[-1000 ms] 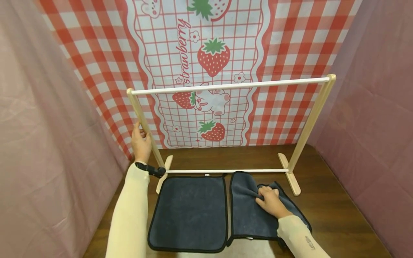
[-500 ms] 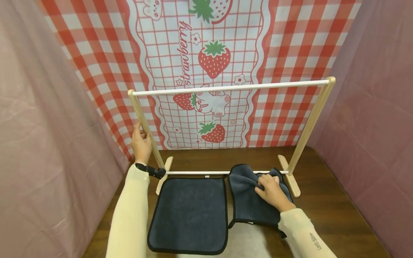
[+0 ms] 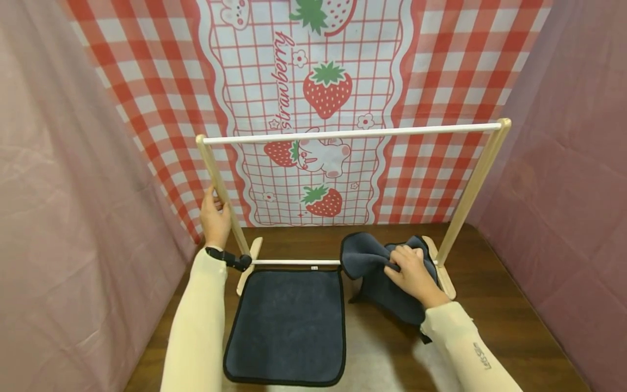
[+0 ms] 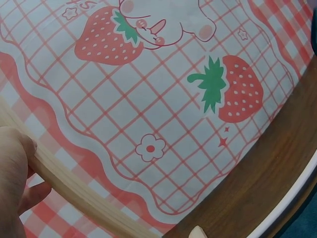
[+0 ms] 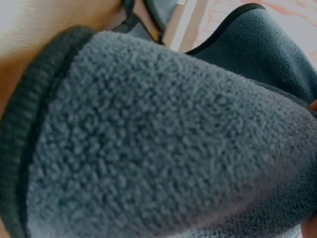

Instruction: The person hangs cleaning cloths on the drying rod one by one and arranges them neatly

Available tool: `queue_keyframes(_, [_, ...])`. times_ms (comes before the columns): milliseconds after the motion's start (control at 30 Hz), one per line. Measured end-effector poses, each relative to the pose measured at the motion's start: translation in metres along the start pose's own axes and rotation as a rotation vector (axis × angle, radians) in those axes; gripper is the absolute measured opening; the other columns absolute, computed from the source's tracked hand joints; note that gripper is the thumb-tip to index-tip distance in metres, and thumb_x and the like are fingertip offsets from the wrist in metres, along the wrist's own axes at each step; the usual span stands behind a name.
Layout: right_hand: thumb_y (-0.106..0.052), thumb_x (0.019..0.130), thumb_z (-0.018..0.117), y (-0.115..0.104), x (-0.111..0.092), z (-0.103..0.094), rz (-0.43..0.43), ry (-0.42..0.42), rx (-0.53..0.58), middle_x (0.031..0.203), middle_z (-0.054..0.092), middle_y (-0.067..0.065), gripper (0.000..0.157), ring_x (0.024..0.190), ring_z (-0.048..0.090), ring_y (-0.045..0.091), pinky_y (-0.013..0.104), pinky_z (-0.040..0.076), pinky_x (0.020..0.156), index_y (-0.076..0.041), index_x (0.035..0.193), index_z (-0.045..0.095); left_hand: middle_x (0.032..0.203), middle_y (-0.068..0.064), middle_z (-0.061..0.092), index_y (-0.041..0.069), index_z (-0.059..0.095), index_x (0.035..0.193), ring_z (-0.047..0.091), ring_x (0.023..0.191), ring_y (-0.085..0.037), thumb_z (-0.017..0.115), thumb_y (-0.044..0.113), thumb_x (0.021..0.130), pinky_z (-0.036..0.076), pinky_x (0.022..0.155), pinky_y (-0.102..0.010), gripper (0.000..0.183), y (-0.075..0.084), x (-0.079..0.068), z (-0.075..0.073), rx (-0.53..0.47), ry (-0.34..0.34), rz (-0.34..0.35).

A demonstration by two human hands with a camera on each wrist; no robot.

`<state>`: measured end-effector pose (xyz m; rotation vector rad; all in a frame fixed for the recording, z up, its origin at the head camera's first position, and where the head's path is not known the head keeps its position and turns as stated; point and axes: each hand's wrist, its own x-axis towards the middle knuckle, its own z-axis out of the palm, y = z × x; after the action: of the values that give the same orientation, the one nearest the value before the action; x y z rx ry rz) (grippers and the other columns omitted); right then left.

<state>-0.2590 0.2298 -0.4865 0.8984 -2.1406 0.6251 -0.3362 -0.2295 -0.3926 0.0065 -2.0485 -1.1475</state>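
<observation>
In the head view, my left hand [image 3: 215,222] grips the left wooden post of a drying rack [image 3: 352,132], which has white bars at top and bottom. The left wrist view shows thumb and fingers around that pale post [image 4: 74,191]. At the right, my right hand [image 3: 410,272] pinches a bunched dark grey cloth [image 3: 387,296] with black edging, lifted in front of the rack's lower bar. Its fuzzy surface [image 5: 163,134] fills most of the right wrist view. A second dark grey cloth [image 3: 286,326] lies flat on the table at the left.
Both cloths are over a brown wooden table [image 3: 519,326]. Behind the rack hangs a red-checked strawberry cloth backdrop [image 3: 325,92]. Pink curtains [image 3: 83,190] stand at both sides. The rack's right foot [image 3: 443,277] is close to the lifted cloth.
My right hand has raised the right cloth off the table and moved it up toward the rack's lower bar. My left hand keeps its place on the post.
</observation>
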Motion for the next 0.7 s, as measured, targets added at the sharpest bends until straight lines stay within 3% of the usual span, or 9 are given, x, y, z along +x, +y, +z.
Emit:
queue_keyframes(267, [0.004, 0.072, 0.074, -0.003, 0.03, -0.019, -0.091, 0.073, -0.005, 0.07, 0.037, 0.001, 0.034, 0.063, 0.033, 0.016, 0.04, 0.018, 0.063, -0.007, 0.072, 0.041, 0.115, -0.032, 0.058, -0.003, 0.049, 0.14, 0.062, 0.103, -0.044, 0.061, -0.01, 0.091, 0.054, 0.089, -0.052, 0.052, -0.001, 0.002, -0.001, -0.007, -0.002, 0.017])
queue_keyframes(700, [0.007, 0.072, 0.074, 0.0, 0.073, -0.051, -0.121, 0.125, -0.038, 0.069, 0.04, 0.007, 0.032, 0.063, 0.035, 0.022, 0.046, 0.019, 0.063, -0.003, 0.072, 0.044, 0.115, -0.031, 0.059, -0.002, 0.049, 0.14, 0.062, 0.103, -0.044, 0.061, -0.01, 0.091, 0.054, 0.09, -0.052, 0.052, 0.001, 0.0, -0.002, -0.012, -0.007, -0.007])
